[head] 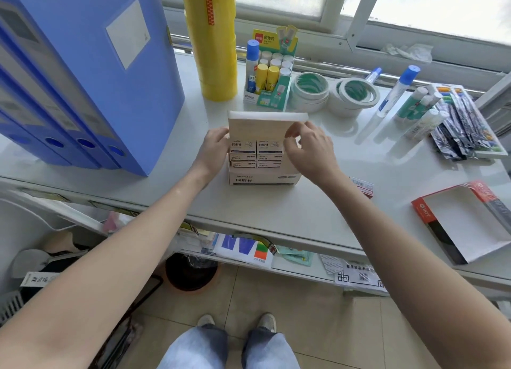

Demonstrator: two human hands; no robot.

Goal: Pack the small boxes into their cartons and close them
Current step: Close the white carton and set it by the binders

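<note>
A tan carton point(264, 179) stands on the white shelf point(249, 211) in the middle, its lid point(260, 125) raised upright at the back. Several small tan paper-clip boxes point(255, 153) are stacked inside, in two columns. My left hand point(214, 147) presses against the carton's left side by the lid. My right hand point(309, 150) is at the right side, with its fingertips pinching the lid's right edge. A small red-and-white box point(362, 186) lies on the shelf just right of my right wrist.
Blue file boxes point(83, 72) stand at the left, a yellow tape stack point(211, 42) and a glue-stick display point(269, 70) behind the carton. Tape rolls point(331, 94), glue tubes and pens point(464, 125) lie to the right. An open red carton point(467, 224) overhangs the front right edge.
</note>
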